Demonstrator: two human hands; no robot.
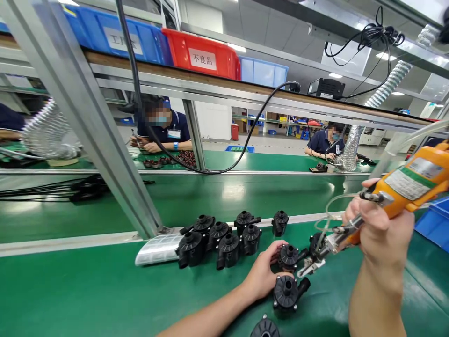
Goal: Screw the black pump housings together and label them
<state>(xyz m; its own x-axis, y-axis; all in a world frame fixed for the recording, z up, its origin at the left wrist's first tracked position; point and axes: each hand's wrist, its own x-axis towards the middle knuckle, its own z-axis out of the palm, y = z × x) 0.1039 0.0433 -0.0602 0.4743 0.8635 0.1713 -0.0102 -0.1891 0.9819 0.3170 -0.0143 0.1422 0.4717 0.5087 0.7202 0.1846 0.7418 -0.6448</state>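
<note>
My left hand (264, 273) grips a black pump housing (289, 256) on the green bench mat (87, 295). My right hand (380, 229) is wrapped round an orange powered screwdriver (407, 185), whose metal nose (313, 265) points down-left just beside that housing. A clear tube runs from the tool. Another black housing (286, 292) lies just in front, and a third (265, 328) shows at the bottom edge. A cluster of several black housings (220, 236) sits to the left, near the conveyor edge.
A slanted metal frame post (87, 117) stands at left. Blue and red bins (199, 54) sit on the overhead shelf. Two other workers sit beyond the green conveyor (217, 196). A blue bin (435, 222) is at right. A label sheet (157, 248) lies by the cluster.
</note>
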